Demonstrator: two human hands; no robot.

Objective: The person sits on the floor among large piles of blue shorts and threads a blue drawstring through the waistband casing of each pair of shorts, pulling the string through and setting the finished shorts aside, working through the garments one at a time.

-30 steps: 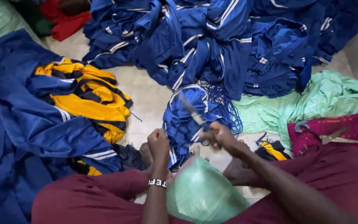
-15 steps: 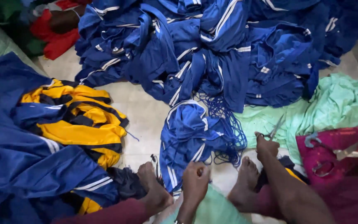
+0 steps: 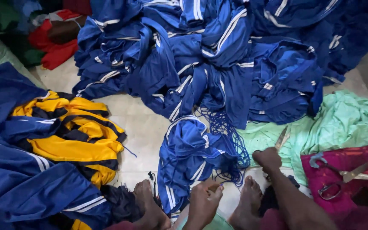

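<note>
Your right hand [image 3: 268, 158] closes its grip around small scissors [image 3: 281, 139], blades pointing up and away, while your left hand [image 3: 203, 200] pinches the blue garment [image 3: 188, 157] lying just beside it on the floor [image 3: 139, 123], so its loose threads [image 3: 231, 149] stay reachable.

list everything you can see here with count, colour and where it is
blue garments: large heap, count unclear, blue with white stripes, top centre
blue garment bundle: one, blue with white stripes and loose blue threads, centre, by the hands
yellow garments: pile, yellow and navy, left
dark blue cloth: pile, lower left
red cloth: one, top left
green cloth: one, mint green, right
magenta cloth: one, lower right
large scissors: one, metal with blue and dark handles, on the magenta cloth
small scissors: one, metal, in the right hand
feet: two, bare, bottom centre
left hand: at the bundle's lower edge
right hand: gripping the small scissors
</note>
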